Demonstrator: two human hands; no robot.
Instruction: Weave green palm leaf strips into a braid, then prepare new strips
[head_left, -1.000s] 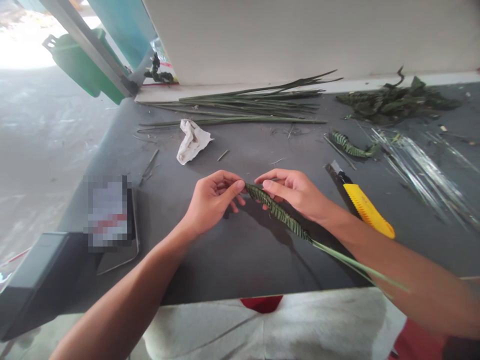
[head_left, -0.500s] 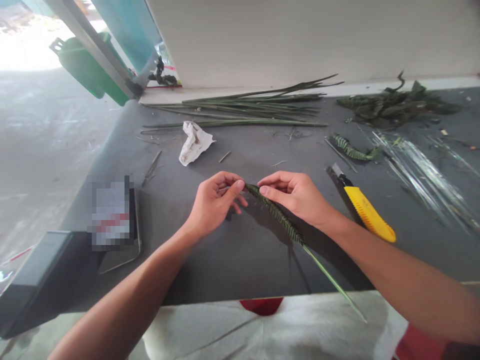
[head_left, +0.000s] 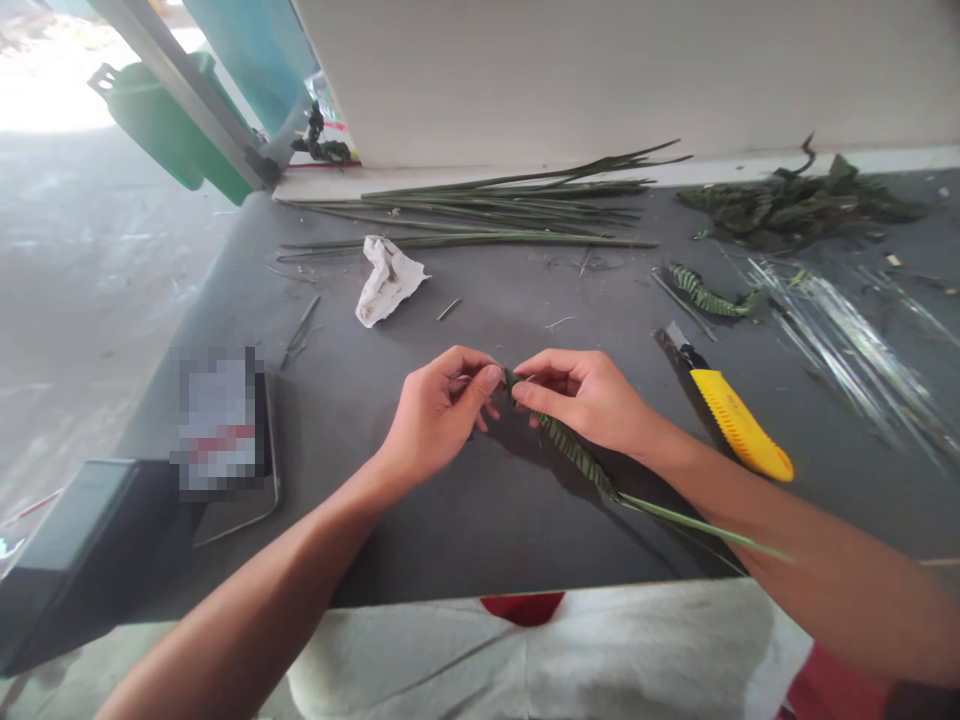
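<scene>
A braided green leaf strip (head_left: 574,450) hangs slantwise above the table, its pale loose stem trailing down to the right past my forearm. My left hand (head_left: 450,405) pinches the strip's narrow upper end between thumb and forefinger. Just right of it, my right hand (head_left: 581,395) grips the same braid a little lower down, thumb on top. A yellow utility knife (head_left: 739,420) lies to the right of my right hand, its blade out and pointing away. Behind the knife rests a curled braided leaf piece (head_left: 709,295).
Long green leaf strips (head_left: 495,215) lie along the back, with a crumpled white tissue (head_left: 390,285) before them. A heap of dark leaves (head_left: 802,210) and clear thin strips (head_left: 847,340) occupy the right. A phone (head_left: 240,515), partly blurred out, lies left. A green bin (head_left: 154,120) stands beyond.
My right hand has closed onto the braid near its upper end. The braid has turned, and its trailing stem has swung rightward and up over the forearm. My left hand has shifted slightly right.
</scene>
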